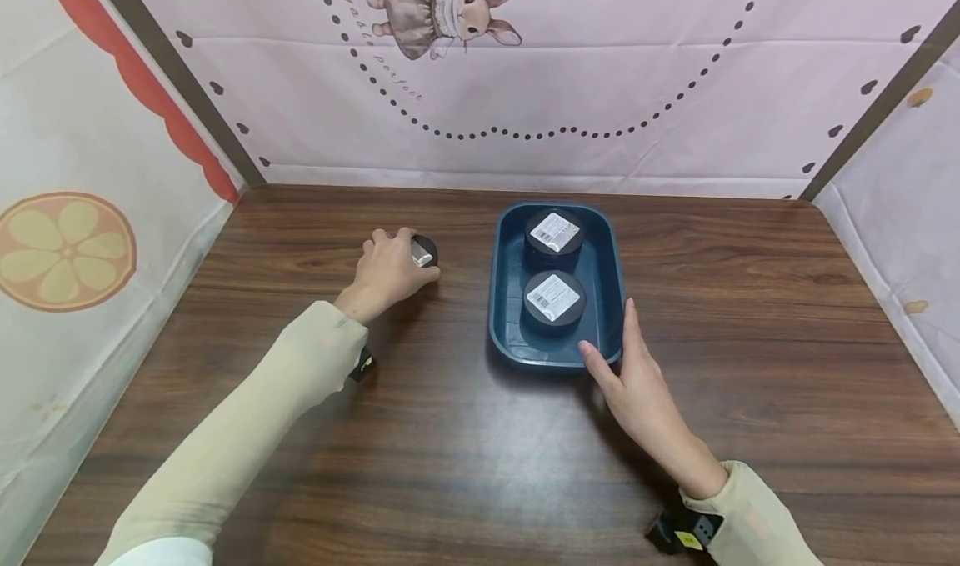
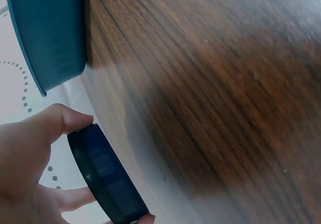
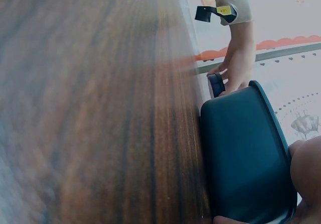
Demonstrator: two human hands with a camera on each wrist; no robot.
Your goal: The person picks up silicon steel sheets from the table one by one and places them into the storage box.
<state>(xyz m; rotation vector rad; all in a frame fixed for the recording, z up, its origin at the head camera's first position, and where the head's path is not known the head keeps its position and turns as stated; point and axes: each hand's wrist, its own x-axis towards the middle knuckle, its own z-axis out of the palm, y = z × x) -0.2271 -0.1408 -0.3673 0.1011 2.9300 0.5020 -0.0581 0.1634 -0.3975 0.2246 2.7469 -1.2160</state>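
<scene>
My left hand (image 1: 390, 270) grips a round black container (image 1: 425, 252) with a pale label on top, left of the tray. In the left wrist view, thumb and fingers curl round the rim of the container (image 2: 108, 174). My right hand (image 1: 641, 391) holds the near right corner of a blue rectangular tray (image 1: 497, 299), thumb over the rim and a finger along the outer wall. The right wrist view shows the tray's side (image 3: 246, 158) with fingers at its edges. Inside the tray stand two round black containers, one far (image 1: 555, 237) and one near (image 1: 552, 303), both with white barcode labels.
A brown wood-grain table (image 1: 450, 466) lies under everything. Behind it hangs a pink cloth (image 1: 600, 74) with a rabbit print, and printed cloths flank both sides. Small black devices sit on the left wrist (image 1: 363, 364) and the right wrist (image 1: 682, 531).
</scene>
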